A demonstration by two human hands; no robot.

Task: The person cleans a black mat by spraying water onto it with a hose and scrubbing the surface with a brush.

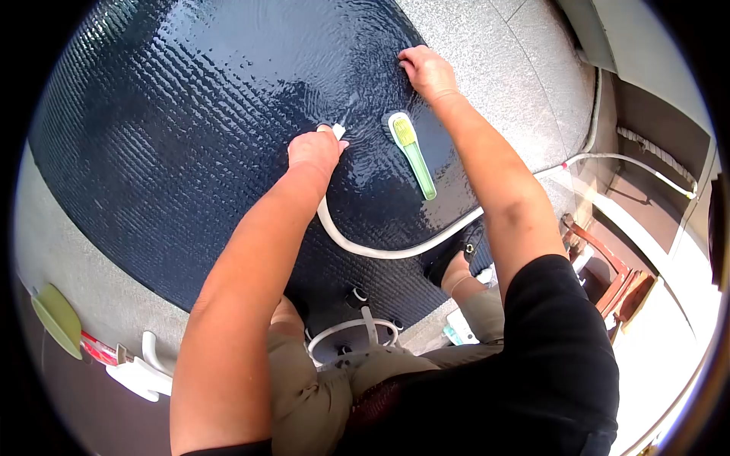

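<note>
A large black ribbed mat point(190, 152) lies on the ground, wet and shining with water. My left hand point(314, 153) is closed around the end of a white hose point(380, 253), and water runs from its white tip point(339, 131) onto the mat. At the mat's far right edge, my right hand point(430, 73) is closed with its fingers curled over the edge, gripping it; the fingertips are partly hidden. Between my hands lies a green and white scrub brush point(414, 159) with yellowish bristles facing up, touched by neither hand.
The hose passes under my right arm toward the right wall. Grey paving point(487, 68) borders the mat. Behind me is a low stool point(365, 327) with casters. A green dustpan-like tool point(57, 321) stands at lower left, and wooden pieces point(608, 273) lie at right.
</note>
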